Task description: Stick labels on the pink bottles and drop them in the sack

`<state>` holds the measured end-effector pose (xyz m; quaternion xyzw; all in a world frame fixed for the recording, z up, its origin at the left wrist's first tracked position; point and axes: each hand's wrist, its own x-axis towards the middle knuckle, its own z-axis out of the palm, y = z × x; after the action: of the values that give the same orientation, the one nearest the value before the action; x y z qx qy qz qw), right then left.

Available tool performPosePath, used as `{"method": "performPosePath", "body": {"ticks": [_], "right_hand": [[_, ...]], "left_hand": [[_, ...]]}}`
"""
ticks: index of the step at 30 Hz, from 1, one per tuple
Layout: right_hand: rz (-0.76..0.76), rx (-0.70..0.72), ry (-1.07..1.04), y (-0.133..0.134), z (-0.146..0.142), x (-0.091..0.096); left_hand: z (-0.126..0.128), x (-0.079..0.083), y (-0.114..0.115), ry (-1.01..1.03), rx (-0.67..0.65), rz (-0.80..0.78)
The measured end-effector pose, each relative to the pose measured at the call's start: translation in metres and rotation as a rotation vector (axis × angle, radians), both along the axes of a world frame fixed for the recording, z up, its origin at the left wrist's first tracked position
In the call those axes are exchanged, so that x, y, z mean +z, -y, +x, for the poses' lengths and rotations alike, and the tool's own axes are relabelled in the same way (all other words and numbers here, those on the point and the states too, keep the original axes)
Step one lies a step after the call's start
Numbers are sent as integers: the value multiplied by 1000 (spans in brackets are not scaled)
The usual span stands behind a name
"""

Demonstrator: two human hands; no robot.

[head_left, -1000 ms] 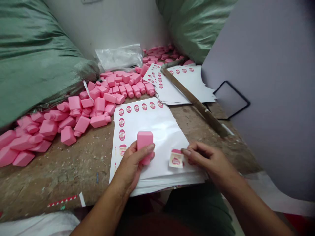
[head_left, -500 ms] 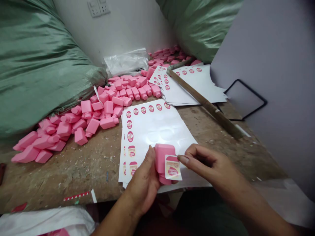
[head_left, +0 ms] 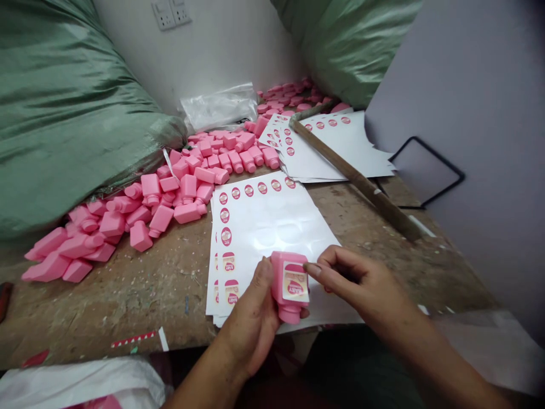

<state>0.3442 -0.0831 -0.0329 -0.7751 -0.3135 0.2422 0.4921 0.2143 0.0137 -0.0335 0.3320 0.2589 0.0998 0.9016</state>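
A moment ago the cream-and-pink paper label (head_left: 295, 282) lay flat on the white sticker sheet (head_left: 272, 221), just beside the pink plastic bottle (head_left: 289, 289). Now it sits squarely on the bottle's face, no longer skewed and overhanging the edge. The left hand (head_left: 251, 321) has carried the bottle right, toward the sheet's near edge, and the fingertips (head_left: 312, 269) of the right hand (head_left: 361, 281) rest at the label's right side. A white wall socket plate (head_left: 170, 14) has come into view far off.

Worn wooden workbench (head_left: 140, 295): pink bottles (head_left: 187, 213), sticker sheets (head_left: 264, 227)
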Motion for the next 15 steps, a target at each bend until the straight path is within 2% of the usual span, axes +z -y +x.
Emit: {"method": "performPosePath", "body": {"ticks": [5, 10, 12, 15], "right_hand": [[-1, -25, 81, 0, -3, -6], [-40, -161, 380, 9, 0, -11], [-5, -213, 355, 11, 0, -11], [86, -129, 158, 7, -5, -8]], "left_hand": [[-1, 2, 1, -27, -50, 63], [-3, 4, 1, -116, -61, 96], [-4, 5, 2, -152, -70, 109], [-4, 8, 5, -141, -100, 130]]}}
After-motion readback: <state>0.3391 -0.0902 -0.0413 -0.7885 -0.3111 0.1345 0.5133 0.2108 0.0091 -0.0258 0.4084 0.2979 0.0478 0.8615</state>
